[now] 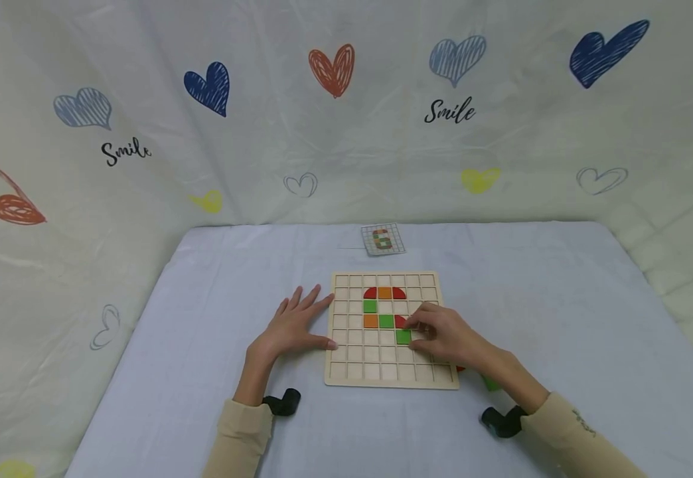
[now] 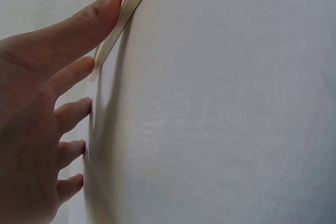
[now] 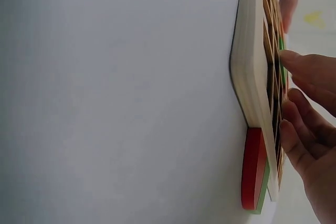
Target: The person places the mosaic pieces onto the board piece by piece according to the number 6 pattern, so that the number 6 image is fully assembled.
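A wooden grid board (image 1: 358, 372) lies on the table, bearing red rounded tiles, orange squares and green squares. My left hand (image 1: 293, 328) is spread at the board's left edge; in the left wrist view its thumb (image 2: 100, 19) touches the rim. Over the right half of the board, my right hand (image 1: 448, 335) has thumb and fingers curled around the right side of a green square tile (image 1: 403, 337), lowest of the tiles in the pattern. Just above that tile sits a red rounded tile (image 1: 400, 321), partly covered by the fingertips.
Behind the board lies a small card (image 1: 382, 240) with a coloured grid pattern. By the board's right edge are a loose red piece (image 3: 253, 169) and a green piece (image 1: 491, 383), partly hidden by the right arm. White cloth (image 1: 203, 279) covers the table.
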### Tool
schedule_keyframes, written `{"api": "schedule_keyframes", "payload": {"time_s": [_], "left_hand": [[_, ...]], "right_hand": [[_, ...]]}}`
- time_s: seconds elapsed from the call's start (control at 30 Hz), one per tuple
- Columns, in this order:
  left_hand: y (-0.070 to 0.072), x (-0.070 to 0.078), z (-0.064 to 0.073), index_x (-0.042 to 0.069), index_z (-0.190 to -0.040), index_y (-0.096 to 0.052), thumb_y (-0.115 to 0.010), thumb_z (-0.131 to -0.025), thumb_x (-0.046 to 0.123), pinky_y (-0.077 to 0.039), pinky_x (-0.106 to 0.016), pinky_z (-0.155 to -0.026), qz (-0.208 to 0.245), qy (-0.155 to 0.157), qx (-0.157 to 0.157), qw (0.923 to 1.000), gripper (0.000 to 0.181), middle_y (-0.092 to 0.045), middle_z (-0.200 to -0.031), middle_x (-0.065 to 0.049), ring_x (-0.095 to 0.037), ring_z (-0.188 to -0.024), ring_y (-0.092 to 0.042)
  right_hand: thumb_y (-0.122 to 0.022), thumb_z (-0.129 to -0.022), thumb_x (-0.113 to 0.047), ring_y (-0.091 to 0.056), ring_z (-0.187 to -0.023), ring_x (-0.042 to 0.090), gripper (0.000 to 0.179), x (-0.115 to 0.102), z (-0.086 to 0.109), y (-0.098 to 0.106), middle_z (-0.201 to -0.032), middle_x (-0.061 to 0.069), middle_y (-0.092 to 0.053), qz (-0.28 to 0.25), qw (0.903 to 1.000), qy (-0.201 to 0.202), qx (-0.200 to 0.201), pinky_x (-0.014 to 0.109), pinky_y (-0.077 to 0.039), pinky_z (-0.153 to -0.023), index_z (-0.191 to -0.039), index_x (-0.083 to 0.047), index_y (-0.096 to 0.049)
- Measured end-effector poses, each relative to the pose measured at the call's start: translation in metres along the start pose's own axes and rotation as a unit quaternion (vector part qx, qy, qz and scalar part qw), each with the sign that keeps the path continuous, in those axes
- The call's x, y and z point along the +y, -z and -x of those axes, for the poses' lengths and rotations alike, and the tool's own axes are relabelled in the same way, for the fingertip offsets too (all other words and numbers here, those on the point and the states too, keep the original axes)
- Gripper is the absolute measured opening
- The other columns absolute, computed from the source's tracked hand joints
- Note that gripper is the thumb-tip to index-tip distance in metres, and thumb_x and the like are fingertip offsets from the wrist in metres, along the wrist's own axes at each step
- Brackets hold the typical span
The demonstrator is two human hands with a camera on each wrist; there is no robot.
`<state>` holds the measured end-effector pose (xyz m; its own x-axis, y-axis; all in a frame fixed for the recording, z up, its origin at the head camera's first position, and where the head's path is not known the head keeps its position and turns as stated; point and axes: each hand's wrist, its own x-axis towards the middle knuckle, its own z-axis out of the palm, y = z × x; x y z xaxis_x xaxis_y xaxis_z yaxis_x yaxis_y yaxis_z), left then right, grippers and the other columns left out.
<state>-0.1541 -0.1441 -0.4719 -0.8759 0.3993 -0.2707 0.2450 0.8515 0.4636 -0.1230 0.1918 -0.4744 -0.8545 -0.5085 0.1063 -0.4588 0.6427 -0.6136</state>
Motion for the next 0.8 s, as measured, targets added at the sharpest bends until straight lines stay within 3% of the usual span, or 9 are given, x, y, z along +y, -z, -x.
{"api": "schedule_keyframes", "payload": {"time_s": [0.8], "left_hand": [[-0.001,0.000,-0.001,0.029,-0.162,-0.034,-0.084,-0.079,0.055,-0.005,-0.061,-0.128,0.007,0.008,-0.001,0.9999,0.100,-0.015,-0.174,-0.003,-0.038,-0.161,0.001]], "right_hand": [[-0.088,-0.079,-0.011,-0.059,-0.085,0.009,0.028,0.013,0.046,0.027,-0.098,-0.006,-0.069,0.038,0.9978,-0.053,0.013,0.023,-0.054,-0.070,-0.105,-0.011,-0.077]]}}
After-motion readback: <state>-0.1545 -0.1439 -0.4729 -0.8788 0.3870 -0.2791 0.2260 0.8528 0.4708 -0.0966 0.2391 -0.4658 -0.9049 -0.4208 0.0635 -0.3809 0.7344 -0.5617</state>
